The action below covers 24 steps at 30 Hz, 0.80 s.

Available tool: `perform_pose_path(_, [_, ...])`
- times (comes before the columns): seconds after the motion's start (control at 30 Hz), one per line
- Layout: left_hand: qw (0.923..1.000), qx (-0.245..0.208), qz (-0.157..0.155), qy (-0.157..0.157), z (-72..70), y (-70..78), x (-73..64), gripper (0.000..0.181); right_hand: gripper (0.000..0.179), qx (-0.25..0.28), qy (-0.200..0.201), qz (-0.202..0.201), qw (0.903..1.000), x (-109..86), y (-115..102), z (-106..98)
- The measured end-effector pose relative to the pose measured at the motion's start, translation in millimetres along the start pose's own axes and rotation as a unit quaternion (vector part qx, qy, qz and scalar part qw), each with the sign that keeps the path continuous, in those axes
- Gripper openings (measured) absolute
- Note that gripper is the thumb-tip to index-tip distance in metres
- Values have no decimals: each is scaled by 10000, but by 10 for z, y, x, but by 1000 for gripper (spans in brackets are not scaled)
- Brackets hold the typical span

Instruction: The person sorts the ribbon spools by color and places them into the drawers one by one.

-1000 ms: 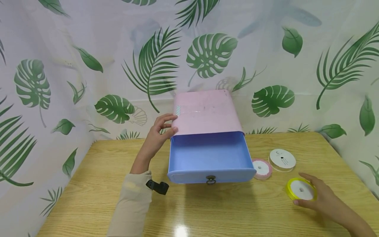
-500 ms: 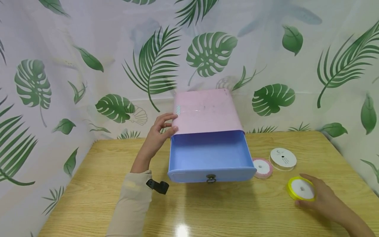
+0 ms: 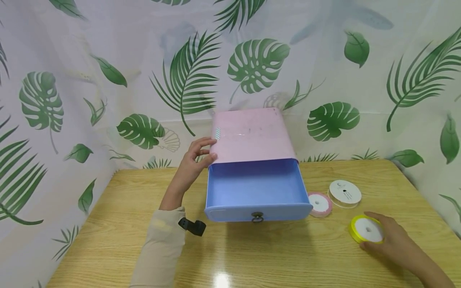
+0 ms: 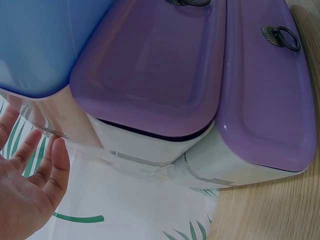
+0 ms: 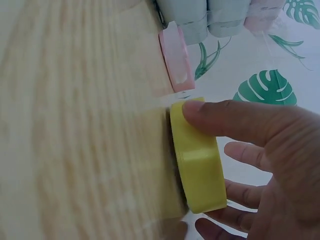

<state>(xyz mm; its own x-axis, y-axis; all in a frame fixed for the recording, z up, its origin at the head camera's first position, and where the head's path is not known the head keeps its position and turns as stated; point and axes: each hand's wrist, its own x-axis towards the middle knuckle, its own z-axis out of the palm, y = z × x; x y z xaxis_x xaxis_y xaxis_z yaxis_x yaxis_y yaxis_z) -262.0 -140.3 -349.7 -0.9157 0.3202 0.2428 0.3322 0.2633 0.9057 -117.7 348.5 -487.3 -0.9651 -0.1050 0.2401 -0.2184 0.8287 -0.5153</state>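
My right hand (image 3: 394, 243) grips a yellow ribbon spool (image 3: 366, 229) with a white face, low over the right of the table. In the right wrist view, the thumb lies on the spool's yellow rim (image 5: 200, 165) and the other fingers are around its far side. My left hand (image 3: 189, 168) rests its fingertips against the left side of a small drawer cabinet with a pink top (image 3: 252, 136). Its blue top drawer (image 3: 257, 212) is pulled out, with nothing inside. The left wrist view shows two closed purple drawers (image 4: 150, 65) below it, with ring pulls.
A pink-rimmed ribbon spool (image 3: 319, 205) lies beside the cabinet's right side. Behind it is a white spool (image 3: 344, 193) with a printed label. A leaf-patterned cloth (image 3: 151, 80) hangs behind the wooden table (image 3: 133, 208).
The right hand and the yellow ribbon spool have settled slightly, the spool looking a little flatter to the table. The left hand and drawer have not visibly moved.
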Motion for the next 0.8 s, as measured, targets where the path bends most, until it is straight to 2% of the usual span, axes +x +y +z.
perform_pose_path(0.33, [10000,-2,-30,67,15,13,-5,44,74,-49,-80,118,9999,16,-114,-105])
perform_pose_path(0.5, [9999,40,-45,93,11,6,-8,44,72,185,21,-12,9998,40,-218,-182])
perform_pose_path(0.63, [9999,59,-50,104,10,-2,-4,44,72,323,-43,-85,9994,102,-354,-294])
perform_pose_path(0.8, [9999,65,-48,90,16,-2,1,44,70,278,43,-245,9993,190,-513,-413])
